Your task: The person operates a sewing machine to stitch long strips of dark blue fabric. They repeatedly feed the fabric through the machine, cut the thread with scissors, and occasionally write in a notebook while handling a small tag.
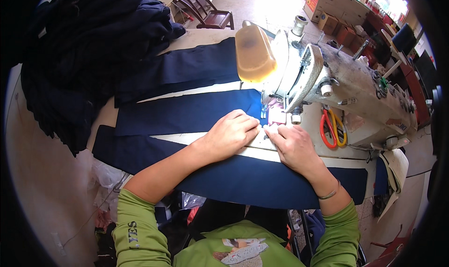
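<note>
A long dark blue fabric piece (177, 113) lies across the sewing machine table, its right end under the presser foot (264, 109). My left hand (230, 133) is closed, fingers bent together on the near edge of that piece. My right hand (295, 147) is closed too, thumb and fingertips pinched at the piece's near right corner, beside the left fingertips. Just beyond both hands stands the sewing machine (346, 75), its lamp lighting the needle area. A second dark blue fabric piece (252, 183) curves along the table's front edge, under my wrists.
Dark fabric is heaped (98, 47) at the far left, near another flat fabric piece (196, 63). Scissors with red and yellow handles (329, 129) lie by the machine's base. An amber plastic container (255, 52) sits left of the machine head. A wooden chair (213, 17) stands behind the table.
</note>
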The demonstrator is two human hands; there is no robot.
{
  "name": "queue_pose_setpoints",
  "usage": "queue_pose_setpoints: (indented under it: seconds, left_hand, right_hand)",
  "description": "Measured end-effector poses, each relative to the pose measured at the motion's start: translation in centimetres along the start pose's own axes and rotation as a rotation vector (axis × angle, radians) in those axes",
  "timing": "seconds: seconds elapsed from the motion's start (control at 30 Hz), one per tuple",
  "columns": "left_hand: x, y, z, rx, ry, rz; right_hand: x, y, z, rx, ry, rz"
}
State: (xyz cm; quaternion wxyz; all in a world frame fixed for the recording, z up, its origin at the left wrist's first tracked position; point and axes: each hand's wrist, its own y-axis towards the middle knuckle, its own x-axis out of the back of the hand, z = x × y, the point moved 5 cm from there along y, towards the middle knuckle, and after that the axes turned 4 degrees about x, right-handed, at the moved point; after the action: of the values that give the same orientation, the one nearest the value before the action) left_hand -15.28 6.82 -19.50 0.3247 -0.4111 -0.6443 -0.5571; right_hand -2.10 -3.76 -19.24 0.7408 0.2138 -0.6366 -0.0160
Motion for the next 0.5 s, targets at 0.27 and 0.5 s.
queue_pose_setpoints:
  seconds: [0.27,0.5]
  left_hand:
    - [-0.6,-0.1,0.9,0.080,0.043,0.062]
    - [-0.8,-0.1,1.5,0.156,0.042,0.103]
  right_hand:
    - [-0.2,0.1,-0.1,-0.018,-0.008,0.026]
    - [-0.1,0.2,0.0,-0.003,-0.011,0.009]
